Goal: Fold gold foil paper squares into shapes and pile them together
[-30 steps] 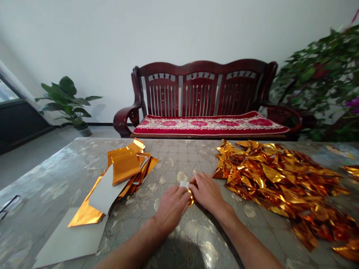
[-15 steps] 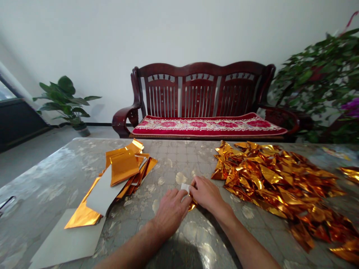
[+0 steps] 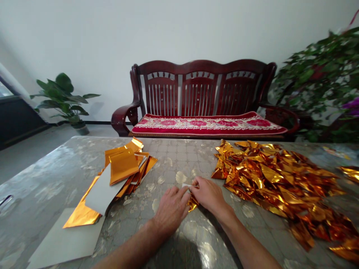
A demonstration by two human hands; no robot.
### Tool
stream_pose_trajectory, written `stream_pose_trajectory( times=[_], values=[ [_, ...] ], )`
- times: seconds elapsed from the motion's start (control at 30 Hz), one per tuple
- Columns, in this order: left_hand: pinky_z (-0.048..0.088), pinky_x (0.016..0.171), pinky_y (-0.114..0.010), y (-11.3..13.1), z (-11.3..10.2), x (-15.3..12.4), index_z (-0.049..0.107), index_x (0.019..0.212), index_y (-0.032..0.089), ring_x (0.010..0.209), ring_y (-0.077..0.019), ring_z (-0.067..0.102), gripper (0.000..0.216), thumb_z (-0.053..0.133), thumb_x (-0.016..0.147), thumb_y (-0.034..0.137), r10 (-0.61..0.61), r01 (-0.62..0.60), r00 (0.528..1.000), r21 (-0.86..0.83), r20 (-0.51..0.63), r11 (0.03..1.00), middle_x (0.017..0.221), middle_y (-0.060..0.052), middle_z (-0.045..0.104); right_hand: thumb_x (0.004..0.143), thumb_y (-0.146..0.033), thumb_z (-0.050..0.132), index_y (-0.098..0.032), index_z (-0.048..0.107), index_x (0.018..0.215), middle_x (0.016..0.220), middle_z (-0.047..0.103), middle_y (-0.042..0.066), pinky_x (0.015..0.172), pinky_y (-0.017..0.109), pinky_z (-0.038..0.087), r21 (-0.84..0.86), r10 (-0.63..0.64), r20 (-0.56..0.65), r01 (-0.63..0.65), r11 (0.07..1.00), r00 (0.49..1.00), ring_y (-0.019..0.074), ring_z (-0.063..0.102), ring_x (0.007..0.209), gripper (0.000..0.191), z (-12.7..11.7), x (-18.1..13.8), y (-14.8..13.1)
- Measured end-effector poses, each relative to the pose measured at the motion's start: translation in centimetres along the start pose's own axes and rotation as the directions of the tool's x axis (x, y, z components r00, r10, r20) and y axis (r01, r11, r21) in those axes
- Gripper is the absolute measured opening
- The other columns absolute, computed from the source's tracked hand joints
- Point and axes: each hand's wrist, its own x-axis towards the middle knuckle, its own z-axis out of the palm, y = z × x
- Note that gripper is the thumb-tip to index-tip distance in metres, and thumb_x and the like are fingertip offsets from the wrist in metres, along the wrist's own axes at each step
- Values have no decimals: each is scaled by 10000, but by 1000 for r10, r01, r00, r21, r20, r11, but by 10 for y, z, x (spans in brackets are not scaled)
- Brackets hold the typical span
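My left hand (image 3: 171,209) and my right hand (image 3: 206,193) meet at the middle of the table, both pinched on one small gold foil paper (image 3: 192,202) with a white underside. The paper lies partly folded between my fingertips, its white edge sticking up at the top. A big heap of folded gold foil pieces (image 3: 280,183) lies just right of my right hand. A loose stack of flat gold foil sheets (image 3: 125,168) sits to the left of my left hand.
The table (image 3: 179,246) has a shiny grey flower-patterned cover. White-backed sheets (image 3: 64,239) lie at the near left. Beyond the table stand a dark wooden bench with a red cushion (image 3: 204,125), a potted plant (image 3: 66,101) at left and a leafy plant (image 3: 322,82) at right.
The white flap of the foil paper has been folded lower between my fingers. Both hands stay in nearly the same spot.
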Motion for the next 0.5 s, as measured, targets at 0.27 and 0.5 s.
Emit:
stream_pose_trajectory(
  times=[0.27,0.5],
  values=[
    [420,812,-371,0,-1,2,555,1056,235,928,-224,538,145,588,921,279,-2,2,999,-20,32,1000,1167,-14,619,837,-255,571,-266,667,853,852,722,14,620,274,299,40,32,-82,-29,999,996,188,640,836,98,10,-6,-1],
    [414,848,-373,-3,-2,4,561,1049,231,948,-228,534,132,571,935,297,15,-12,998,-59,54,998,1219,-15,614,846,-222,579,-248,646,848,901,697,12,701,273,339,38,-84,-159,92,995,984,184,605,893,73,17,-8,3]
  ],
)
